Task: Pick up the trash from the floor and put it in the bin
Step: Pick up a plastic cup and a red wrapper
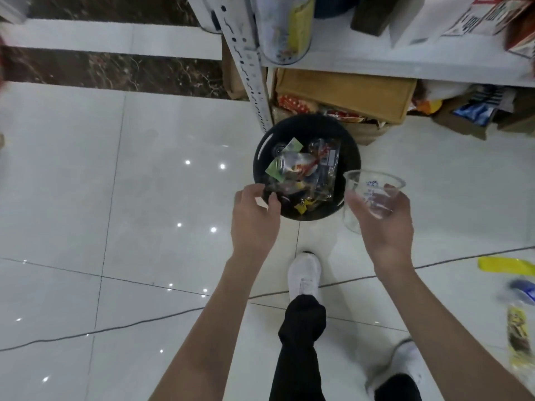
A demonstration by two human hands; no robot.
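We see the black bin (307, 125) on the white floor (144, 169), beside the shelf post (249, 62), with wrappers (304, 172) inside. Our right hand (382, 224) holds 1 clear plastic cup (373, 192) near the bin's right rim, fingers clamped around it. Our left hand (254, 218) is empty, fingers apart, over the bin's left rim. More trash, a yellow wrapper (506, 266) and a bottle (524, 293), lies at the floor's right edge.

bin (262, 157) base: hidden by wrappers | blue bottle (522, 290): blurred, cut at right edge | cup (373, 180) bottom: behind right hand (382, 224)
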